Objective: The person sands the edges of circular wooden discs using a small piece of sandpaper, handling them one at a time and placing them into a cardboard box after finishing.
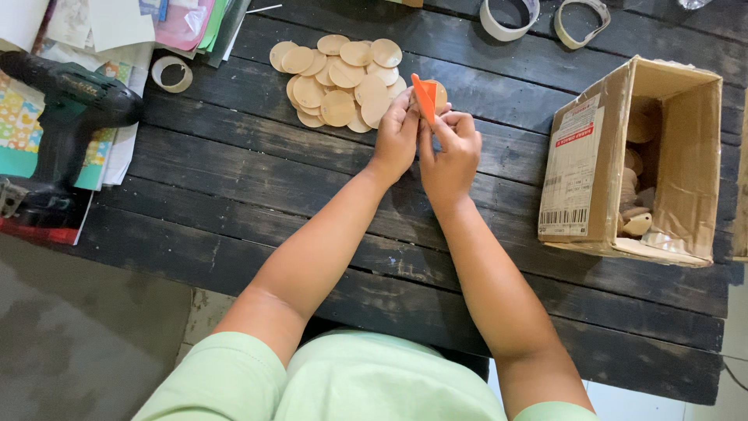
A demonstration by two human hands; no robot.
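Hands close together: left hand [397, 134] fingers pinch wooden disc [439, 95], right hand [452, 148] fingers hold orange strip [425, 98]. Risk: loose pinch, disc drops onto counter [257, 179] pile.

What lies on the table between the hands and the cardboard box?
Nothing: in the head view, only bare dark planks of the table separate the right hand from the box.

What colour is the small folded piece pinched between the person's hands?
Orange; the small folded piece shows clearly in the head view, above the dark wooden table.
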